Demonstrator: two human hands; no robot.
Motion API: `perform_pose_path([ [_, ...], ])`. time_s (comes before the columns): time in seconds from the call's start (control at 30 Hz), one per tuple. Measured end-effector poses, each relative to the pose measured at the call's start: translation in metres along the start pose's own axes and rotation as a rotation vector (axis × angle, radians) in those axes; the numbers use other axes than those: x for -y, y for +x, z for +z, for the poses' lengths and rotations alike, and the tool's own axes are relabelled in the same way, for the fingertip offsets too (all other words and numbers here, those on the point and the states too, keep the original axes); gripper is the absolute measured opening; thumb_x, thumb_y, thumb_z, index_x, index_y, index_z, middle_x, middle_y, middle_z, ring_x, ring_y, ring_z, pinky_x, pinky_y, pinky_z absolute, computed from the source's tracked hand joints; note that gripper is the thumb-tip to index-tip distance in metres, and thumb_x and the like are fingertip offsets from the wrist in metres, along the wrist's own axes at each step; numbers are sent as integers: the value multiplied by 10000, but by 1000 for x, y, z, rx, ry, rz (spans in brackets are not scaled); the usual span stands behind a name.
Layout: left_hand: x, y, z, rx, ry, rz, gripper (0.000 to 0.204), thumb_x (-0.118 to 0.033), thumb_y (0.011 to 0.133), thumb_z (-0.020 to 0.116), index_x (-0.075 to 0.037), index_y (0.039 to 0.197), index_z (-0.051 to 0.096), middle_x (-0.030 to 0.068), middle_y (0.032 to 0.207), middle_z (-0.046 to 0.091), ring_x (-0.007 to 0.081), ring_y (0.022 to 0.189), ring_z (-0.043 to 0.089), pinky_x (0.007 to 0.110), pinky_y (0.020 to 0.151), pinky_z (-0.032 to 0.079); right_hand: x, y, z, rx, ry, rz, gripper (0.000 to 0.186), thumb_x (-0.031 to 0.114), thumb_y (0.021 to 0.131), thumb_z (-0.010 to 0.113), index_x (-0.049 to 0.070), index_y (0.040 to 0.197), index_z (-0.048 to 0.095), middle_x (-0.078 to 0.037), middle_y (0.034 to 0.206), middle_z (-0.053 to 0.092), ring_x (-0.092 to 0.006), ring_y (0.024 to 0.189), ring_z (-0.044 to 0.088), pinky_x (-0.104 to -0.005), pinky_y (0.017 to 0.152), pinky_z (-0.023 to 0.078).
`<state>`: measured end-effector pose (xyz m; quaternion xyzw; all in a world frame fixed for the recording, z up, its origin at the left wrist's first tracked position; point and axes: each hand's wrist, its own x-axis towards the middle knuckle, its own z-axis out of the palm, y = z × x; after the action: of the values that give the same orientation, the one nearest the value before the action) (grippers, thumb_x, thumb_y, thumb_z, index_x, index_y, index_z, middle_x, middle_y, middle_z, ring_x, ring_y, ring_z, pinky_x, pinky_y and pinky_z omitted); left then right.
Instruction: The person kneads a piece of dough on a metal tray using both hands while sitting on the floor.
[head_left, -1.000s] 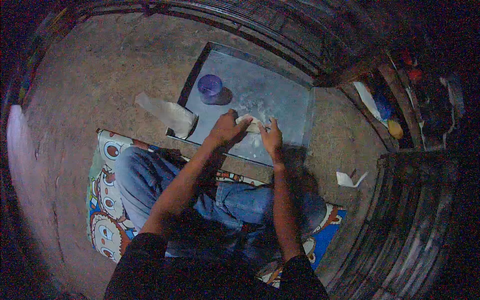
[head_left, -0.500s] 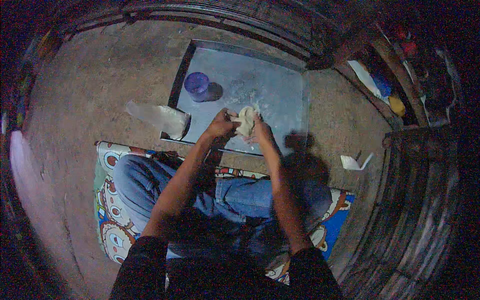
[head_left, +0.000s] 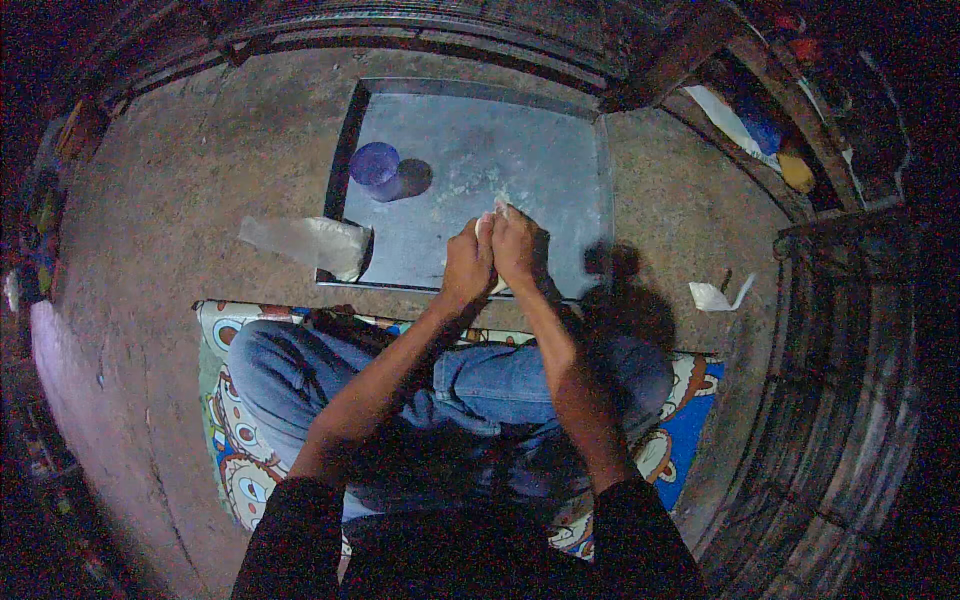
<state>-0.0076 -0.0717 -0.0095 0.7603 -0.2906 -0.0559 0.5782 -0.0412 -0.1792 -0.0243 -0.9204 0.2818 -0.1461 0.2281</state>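
The tray (head_left: pixel 540 130) looks smooth and metallic, the floor (head_left: pixel 200 190) rough.

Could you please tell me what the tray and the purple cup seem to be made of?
The tray: probably metal with a dull grey finish, judging by its flat base and thin raised rim. The purple cup: likely smooth plastic, as it looks translucent, though glass is possible.

Purple cup (head_left: pixel 374 165) by the left edge of a blue-grey tray (head_left: pixel 560 165), cream-white dough (head_left: pixel 499 285), faded blue jeans (head_left: pixel 490 385), cartoon-patterned mat (head_left: pixel 246 482)!
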Motion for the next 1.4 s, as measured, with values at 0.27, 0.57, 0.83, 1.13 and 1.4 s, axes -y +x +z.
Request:
perform_pose_path([
  [0.27, 11, 25, -14, 72, 25, -125, 316, -233, 985, 431, 31, 1010, 602, 283, 754, 612, 452, 694, 613, 477, 590, 459, 17, 5, -8, -127, -68, 7, 311, 291, 946, 464, 43, 898, 645, -205, 724, 643, -392, 676, 634, -495, 635, 493],
  [0.57, 20, 34, -23, 82, -162, -131, 330, -285, 961, 506, 16, 986, 638, 254, 809, 629, 376, 740, 639, 414, 656, 474, 8, 6, 13, -162, 533, 392, 456, 401, 967, 434, -3, 943, 644, -159, 803, 649, -343, 764, 622, -441, 733, 478],
  [0.83, 19, 24, -18, -42, -179, -295, 382, -310, 960, 488, 56, 920, 587, 286, 806, 620, 439, 785, 627, 466, 670, 469, 15, 0, 17, -27, 265, 192, 393, 357, 950, 463, 12, 1005, 643, -218, 866, 665, -378, 810, 653, -457, 729, 485],
  [1.13, 17, 8, 1, -80, -118, -312, 360, -296, 970, 470, 63, 988, 477, 320, 795, 615, 489, 781, 612, 517, 639, 474, -3, 8, 17, 72, -134, -128, 290, 236, 927, 491, -15, 884, 631, -220, 781, 648, -408, 710, 632, -485, 601, 468],
  [1.4, 14, 23, -12, -51, -5, -205, 255, -233, 966, 473, 10, 1042, 470, 304, 759, 616, 509, 721, 594, 552, 595, 456, 1, 9, 25, 2, 193, 151, 445, 387, 969, 390, 13, 1107, 589, -231, 981, 655, -436, 889, 628, -494, 833, 484],
])
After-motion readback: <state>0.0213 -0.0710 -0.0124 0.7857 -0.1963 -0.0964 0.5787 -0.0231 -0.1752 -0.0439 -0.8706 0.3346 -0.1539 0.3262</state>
